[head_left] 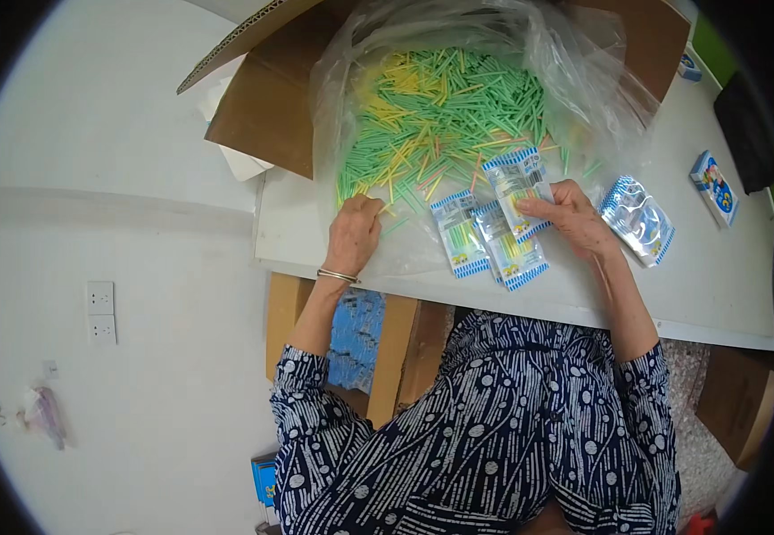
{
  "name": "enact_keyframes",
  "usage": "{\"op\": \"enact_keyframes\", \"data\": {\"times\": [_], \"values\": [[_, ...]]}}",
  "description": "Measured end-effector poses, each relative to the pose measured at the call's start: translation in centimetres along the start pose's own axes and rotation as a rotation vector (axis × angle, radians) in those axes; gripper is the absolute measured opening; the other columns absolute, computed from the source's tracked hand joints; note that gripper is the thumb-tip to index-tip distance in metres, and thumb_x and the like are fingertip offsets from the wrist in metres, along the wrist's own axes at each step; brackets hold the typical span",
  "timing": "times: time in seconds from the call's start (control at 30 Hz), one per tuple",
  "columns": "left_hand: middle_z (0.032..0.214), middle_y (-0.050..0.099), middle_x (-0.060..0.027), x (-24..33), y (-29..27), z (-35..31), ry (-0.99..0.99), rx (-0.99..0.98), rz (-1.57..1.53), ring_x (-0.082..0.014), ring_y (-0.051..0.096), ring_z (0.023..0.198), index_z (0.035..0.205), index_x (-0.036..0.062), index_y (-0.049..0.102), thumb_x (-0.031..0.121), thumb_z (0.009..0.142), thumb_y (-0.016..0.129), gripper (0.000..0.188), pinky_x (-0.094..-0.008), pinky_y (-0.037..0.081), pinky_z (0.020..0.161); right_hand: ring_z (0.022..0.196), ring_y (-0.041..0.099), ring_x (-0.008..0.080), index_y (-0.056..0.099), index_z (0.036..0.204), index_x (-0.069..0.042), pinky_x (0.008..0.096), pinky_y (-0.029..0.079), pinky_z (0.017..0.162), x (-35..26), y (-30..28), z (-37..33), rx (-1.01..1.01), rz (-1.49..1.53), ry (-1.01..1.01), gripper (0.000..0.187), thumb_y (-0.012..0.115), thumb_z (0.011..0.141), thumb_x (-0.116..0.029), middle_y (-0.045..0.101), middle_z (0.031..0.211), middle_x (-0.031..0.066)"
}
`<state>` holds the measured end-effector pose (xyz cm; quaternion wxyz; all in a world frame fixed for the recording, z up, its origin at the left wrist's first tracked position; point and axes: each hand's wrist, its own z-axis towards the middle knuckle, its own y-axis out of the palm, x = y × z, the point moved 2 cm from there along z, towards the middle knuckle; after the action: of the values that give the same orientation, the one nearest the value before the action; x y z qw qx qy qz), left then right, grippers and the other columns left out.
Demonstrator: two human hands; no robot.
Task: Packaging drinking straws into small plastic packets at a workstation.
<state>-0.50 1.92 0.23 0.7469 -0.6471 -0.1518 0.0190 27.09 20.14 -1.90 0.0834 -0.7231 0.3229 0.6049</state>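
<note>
Thin green, yellow and a few pink sticks (458, 107) lie in a big loose pile in a clear plastic bag (583, 98). My left hand (355, 234) is at the pile's near left edge, its fingers curled together on some of the thin sticks; the fingertips are partly hidden. Between thumb and fingers, my right hand (574, 218) holds a clear packet (513, 174) with blue-striped ends and sticks showing inside. Below it, similar filled packets (460, 239) lie overlapping on the white table (387, 275).
A brown cardboard box (266, 116) surrounds the bag. Right of my right hand lies a stack of flat clear packets (638, 221), then a small blue-and-white box (715, 189) and a dark object (745, 129). Under the table, a carton holds blue packs (355, 339).
</note>
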Motion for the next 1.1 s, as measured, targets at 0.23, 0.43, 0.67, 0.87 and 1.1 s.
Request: {"op": "enact_keyframes", "data": {"times": [0.23, 0.43, 0.67, 0.87, 1.1], "values": [[0.087, 0.058, -0.0163, -0.3, 0.1, 1.1, 0.252, 0.024, 0.135, -0.0353, 0.056, 0.084, 0.099, 0.0007, 0.054, -0.006, 0.072, 0.053, 0.028, -0.0428, 0.047, 0.074, 0.081, 0.059, 0.0077, 0.069, 0.091, 0.003, 0.0228, 0.042, 0.081, -0.3, 0.1, -0.2, -0.011, 0.01, -0.012, 0.027, 0.072, 0.08, -0.022, 0.069, 0.086, 0.0056], [0.089, 0.058, -0.0196, -0.5, -0.2, 0.0, 0.202, -0.08, 0.065, -0.0375, 0.056, 0.087, 0.104, 0.0003, 0.053, -0.002, 0.075, 0.054, 0.029, -0.0447, 0.047, 0.075, 0.08, 0.059, 0.0075, 0.069, 0.091, 0.003, 0.0225, 0.043, 0.08, 0.0, 0.2, 0.2, -0.022, 0.023, -0.025, 0.028, 0.072, 0.08, -0.022, 0.069, 0.086, 0.0053], [0.084, 0.056, -0.0184, 2.2, -0.7, -0.2, 0.229, -0.045, 0.025, -0.0359, 0.056, 0.081, 0.095, -0.0027, 0.052, -0.002, 0.073, 0.055, 0.022, -0.0425, 0.049, 0.071, 0.08, 0.059, 0.0072, 0.069, 0.093, 0.004, 0.0225, 0.044, 0.078, 0.2, 0.2, 0.3, -0.031, -0.009, 0.0, 0.03, 0.072, 0.08, -0.024, 0.069, 0.087, 0.0058], [0.082, 0.056, -0.0175, 2.0, 1.4, 0.4, 0.217, -0.105, 0.362, -0.0337, 0.058, 0.079, 0.099, -0.0042, 0.05, -0.007, 0.072, 0.053, 0.028, -0.0406, 0.05, 0.067, 0.08, 0.06, 0.0073, 0.069, 0.093, 0.004, 0.0224, 0.044, 0.079, 0.4, 0.5, 0.4, -0.026, -0.014, -0.007, 0.03, 0.071, 0.081, -0.023, 0.069, 0.087, 0.006], [0.074, 0.054, -0.0177, -1.3, 1.2, 1.4, 0.026, -0.041, -0.07, -0.0328, 0.059, 0.069, 0.115, 0.0022, 0.044, -0.008, 0.074, 0.051, 0.043, -0.0391, 0.047, 0.061, 0.08, 0.06, 0.0072, 0.069, 0.094, 0.003, 0.0218, 0.044, 0.079, 0.2, -0.3, 0.0, -0.044, -0.009, -0.013, 0.029, 0.071, 0.081, -0.022, 0.069, 0.088, 0.0054]]}}
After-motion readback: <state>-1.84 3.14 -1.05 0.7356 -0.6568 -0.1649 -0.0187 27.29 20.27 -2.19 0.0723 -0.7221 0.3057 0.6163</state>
